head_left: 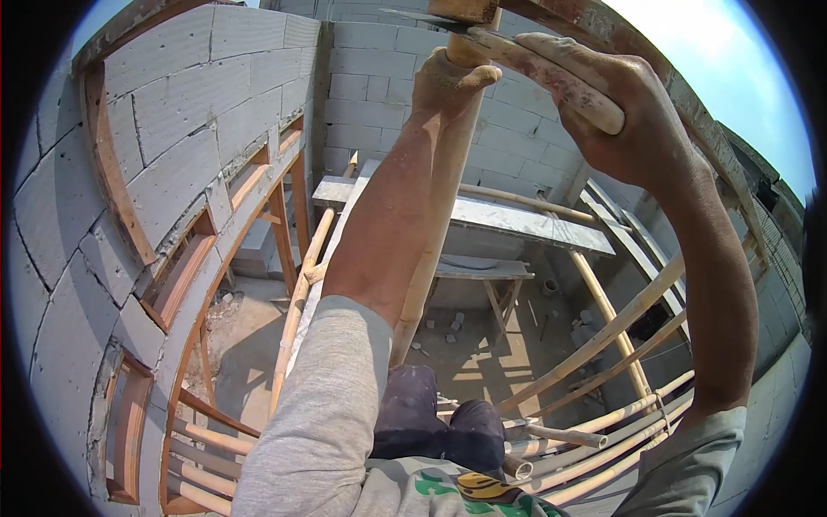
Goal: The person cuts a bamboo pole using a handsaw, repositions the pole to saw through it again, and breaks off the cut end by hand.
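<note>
Left hand [450, 84] wraps upright pale bamboo pole [449, 177] — steadying it, presumably; right hand [633, 129] clasps wooden-handled dark metal blade [439, 21].

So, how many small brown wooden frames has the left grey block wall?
4: lowest frame, second frame, third frame and farthest frame, rising rightwards along the wall; others may be hidden.

building site with bare block walls [172, 112]
</note>
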Motion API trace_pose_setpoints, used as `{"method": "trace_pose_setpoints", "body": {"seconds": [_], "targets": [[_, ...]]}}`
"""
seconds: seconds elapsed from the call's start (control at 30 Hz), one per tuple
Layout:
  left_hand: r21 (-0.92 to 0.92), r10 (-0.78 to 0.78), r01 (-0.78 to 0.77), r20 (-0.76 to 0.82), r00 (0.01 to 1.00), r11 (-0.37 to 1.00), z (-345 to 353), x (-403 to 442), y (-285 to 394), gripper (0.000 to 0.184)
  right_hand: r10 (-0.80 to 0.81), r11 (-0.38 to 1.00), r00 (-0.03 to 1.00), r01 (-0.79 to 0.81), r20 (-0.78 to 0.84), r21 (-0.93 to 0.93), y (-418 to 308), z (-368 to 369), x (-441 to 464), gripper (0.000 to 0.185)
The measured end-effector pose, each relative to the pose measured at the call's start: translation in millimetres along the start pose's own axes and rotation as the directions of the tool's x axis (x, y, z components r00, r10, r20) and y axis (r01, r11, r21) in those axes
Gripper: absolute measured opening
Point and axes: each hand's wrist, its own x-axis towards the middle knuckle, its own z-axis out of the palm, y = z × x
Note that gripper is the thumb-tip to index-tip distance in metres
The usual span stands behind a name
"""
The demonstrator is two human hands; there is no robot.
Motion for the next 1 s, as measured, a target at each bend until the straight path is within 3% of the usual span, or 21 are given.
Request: {"method": "trace_pose_setpoints", "body": {"seconds": [0.1, 0.2, 0.3, 0.37, 0.43, 0.53, 0.63, 0.7, 0.77, 0.8, 0.83, 0.9, 1.0], "targets": [[-0.017, -0.039, 0.039, -0.03, 0.999, 0.999, 5, 6, -9, 0.062, 0.01, 0.985, 1.0, -0.008, -0.013, 0.174, -8, -33, -33, 0.042], [0.035, -0.032, 0.035, -0.079, 0.996, 0.999, 11, 4, -12, 0.039, -0.124, 0.991, 0.991, 0.126, -0.039, 0.04, -10, -39, -46, 0.035], [-0.02, -0.044, 0.043, -0.043, 0.998, 0.999, 10, 3, -12, 0.039, -0.075, 0.987, 0.997, 0.077, -0.017, 0.14, 3, -12, -20, 0.042], [0.007, 0.01, -0.01, -0.083, 0.997, 1.0, 11, 9, -14, 0.039, -0.145, 0.989, 0.989, 0.144, -0.01, -0.034, 10, 16, 11, 0.04], [0.032, 0.011, -0.009, -0.07, 0.998, 0.999, 10, 3, -17, 0.038, -0.053, 0.998, 0.999, 0.053, -0.006, 0.023, 6, 9, 6, 0.038], [0.019, -0.027, 0.028, -0.066, 0.997, 0.999, 7, 3, -6, 0.039, -0.097, 0.991, 0.995, 0.096, 0.002, 0.095, -6, -27, -20, 0.043], [0.024, -0.054, 0.056, -0.08, 0.995, 0.998, 5, 6, -8, 0.042, -0.158, 0.987, 0.987, 0.159, -0.035, 0.004, -7, -37, -35, 0.046], [0.01, -0.075, 0.076, -0.073, 0.995, 0.997, 12, 3, -14, 0.045, -0.043, 0.995, 0.998, 0.04, 0.037, 0.088, -11, -33, -26, 0.042], [-0.036, 0.028, -0.033, -0.137, 0.99, 0.999, 19, 5, -22, 0.047, 0.025, 0.986, 0.991, -0.046, 0.129, 0.162, 2, -12, 4, 0.039], [-0.048, 0.074, -0.084, -0.188, 0.979, 0.995, 17, 7, -26, 0.048, -0.066, 0.992, 0.994, 0.056, 0.085, 0.112, 9, -14, 12, 0.039], [-0.012, 0.034, -0.036, -0.132, 0.991, 0.999, 12, 4, -23, 0.048, -0.131, 0.989, 0.99, 0.128, 0.045, 0.074, 12, -13, 11, 0.038], [0.049, -0.034, 0.035, -0.034, 0.999, 0.998, 6, 6, -13, 0.047, -0.122, 0.993, 0.991, 0.122, 0.048, 0.005, 13, -30, -8, 0.037], [0.028, -0.013, 0.015, -0.083, 0.996, 0.999, 10, 1, -11, 0.043, -0.079, 0.997, 0.996, 0.079, 0.033, -0.021, 10, -54, -31, 0.038]]}}
